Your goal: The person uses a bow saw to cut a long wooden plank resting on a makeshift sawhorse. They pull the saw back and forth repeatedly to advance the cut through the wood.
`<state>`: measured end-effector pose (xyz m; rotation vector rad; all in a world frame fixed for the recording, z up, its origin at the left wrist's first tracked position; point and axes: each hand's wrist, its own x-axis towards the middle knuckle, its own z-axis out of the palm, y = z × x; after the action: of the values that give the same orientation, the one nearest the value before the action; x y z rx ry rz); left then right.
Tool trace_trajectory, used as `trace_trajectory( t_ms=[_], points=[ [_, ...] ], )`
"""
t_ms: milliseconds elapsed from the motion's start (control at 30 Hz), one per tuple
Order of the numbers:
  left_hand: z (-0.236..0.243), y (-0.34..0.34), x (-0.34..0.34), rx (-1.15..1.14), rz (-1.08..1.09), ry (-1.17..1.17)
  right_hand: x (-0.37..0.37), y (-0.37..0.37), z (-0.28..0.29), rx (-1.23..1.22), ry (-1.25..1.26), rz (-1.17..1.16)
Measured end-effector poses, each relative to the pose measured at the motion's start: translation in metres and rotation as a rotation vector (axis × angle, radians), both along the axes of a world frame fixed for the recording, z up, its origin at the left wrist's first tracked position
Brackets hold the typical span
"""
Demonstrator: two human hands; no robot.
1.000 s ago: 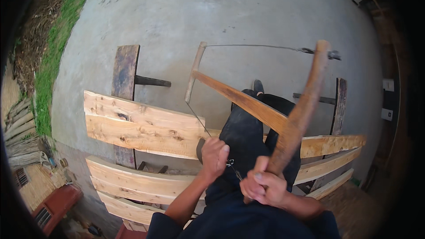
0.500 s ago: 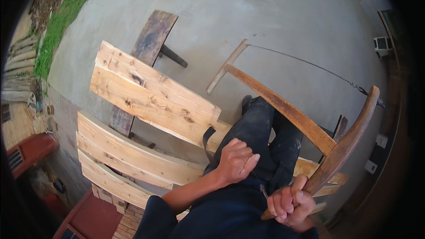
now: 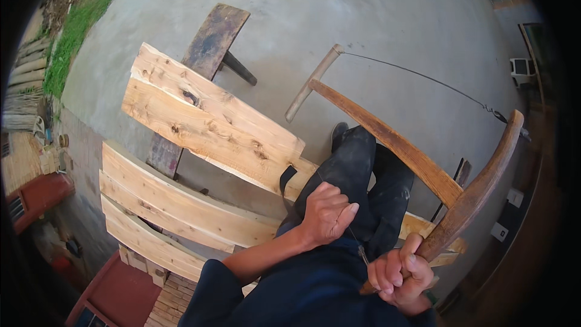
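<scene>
A wooden frame saw lies across my view over my legs, with a thin twisted cord along its far side. My right hand is wrapped round the lower end of its thick, curved right arm. My left hand is closed over the thin wire or blade on the near side, above my dark trousers. A small metal fitting on that wire sits just left of my right hand. Pale knotted boards lie just left of my legs, with a dark strap near my left hand.
A weathered bench with a dark leg supports the boards. More planks lie nearer, above reddish objects at lower left. Concrete floor spreads ahead, bordered by grass and stacked poles on the left. A white object stands far right.
The view has turned. The saw frame has shifted right and its right arm now tilts further right. My right hand has moved right and lower, still gripping it; my left hand stays closed.
</scene>
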<state>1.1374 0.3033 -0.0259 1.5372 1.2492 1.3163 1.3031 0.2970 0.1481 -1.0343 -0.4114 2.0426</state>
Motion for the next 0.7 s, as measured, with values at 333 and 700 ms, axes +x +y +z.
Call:
trace_trajectory(
  t_ms=[333, 700],
  points=[
    [-0.081, 0.022, -0.031, -0.145, -0.083, 0.043, -0.050, 0.040, -0.084, -0.135, 0.079, -0.187],
    [-0.011, 0.008, -0.028, -0.012, -0.174, -0.028, -0.042, 0.046, -0.099, -0.010, 0.303, 0.042]
  ],
)
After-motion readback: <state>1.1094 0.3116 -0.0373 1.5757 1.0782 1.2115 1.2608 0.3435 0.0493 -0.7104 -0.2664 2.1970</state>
